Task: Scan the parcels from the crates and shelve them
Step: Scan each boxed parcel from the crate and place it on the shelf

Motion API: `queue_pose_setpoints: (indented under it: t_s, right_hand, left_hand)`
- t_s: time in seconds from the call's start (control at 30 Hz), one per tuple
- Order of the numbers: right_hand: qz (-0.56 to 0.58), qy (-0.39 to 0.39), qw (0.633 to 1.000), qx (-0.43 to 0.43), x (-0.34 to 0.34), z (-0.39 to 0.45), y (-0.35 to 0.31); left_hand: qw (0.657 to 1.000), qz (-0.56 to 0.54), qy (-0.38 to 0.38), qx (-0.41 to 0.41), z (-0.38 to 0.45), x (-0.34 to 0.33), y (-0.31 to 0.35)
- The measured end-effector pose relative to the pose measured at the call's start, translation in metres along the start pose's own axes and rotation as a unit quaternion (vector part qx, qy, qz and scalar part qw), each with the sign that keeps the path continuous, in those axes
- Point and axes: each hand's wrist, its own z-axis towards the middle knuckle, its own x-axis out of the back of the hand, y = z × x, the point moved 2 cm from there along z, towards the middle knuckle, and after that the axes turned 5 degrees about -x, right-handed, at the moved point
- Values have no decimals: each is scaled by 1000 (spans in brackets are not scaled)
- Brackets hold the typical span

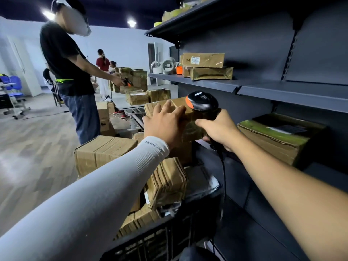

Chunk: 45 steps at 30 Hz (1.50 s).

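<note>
Between the hands, a raised parcel point(180, 117) is steadied by the spread left hand point(163, 123); right hand point(216, 129) grips the scanner point(202, 101). Shelves point(282, 89) beyond hold few; crate point(150, 240) below looks mostly full.

"X4" on shelved box point(203, 60)

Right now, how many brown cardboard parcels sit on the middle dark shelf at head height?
3 visible: the flat brown cardboard parcel marked X4 on top, a wide taped parcel beneath it, and a smaller parcel behind that. More may be hidden.
</note>
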Motion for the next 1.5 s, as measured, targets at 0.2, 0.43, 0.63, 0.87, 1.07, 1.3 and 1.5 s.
queue_pose_setpoints:
  t_s: [0.2, 0.43, 0.63, 0.87, 1.07, 1.3, 1.5]
  right_hand:
    - [6, 58, 998, -30, 61, -54, 21]
    - [10, 116, 991, -60, 129, -113, 67]
    - [-23, 146, 986, -80, 169, -158, 93]
    - [-73, 162, 982, -68, 195, -201, 117]
    - [-68, 211, 969, -108, 219, -224, 142]
    - [-69, 267, 949, -155, 240, -238, 177]
    - [-42, 323, 933, -156, 231, -249, 203]
  left_hand:
    - [998, -8, 28, -49, -20, 0, 68]
    - [991, -45, 44, -118, -52, -10, 148]
    - [984, -69, 52, -153, -77, -17, 197]
    - [976, -102, 63, -181, -110, -30, 232]
    - [965, -169, 39, -195, -125, -48, 273]
    - [930, -281, -26, -236, -123, -93, 305]
    - [905, -378, -25, -192, -148, -111, 303]
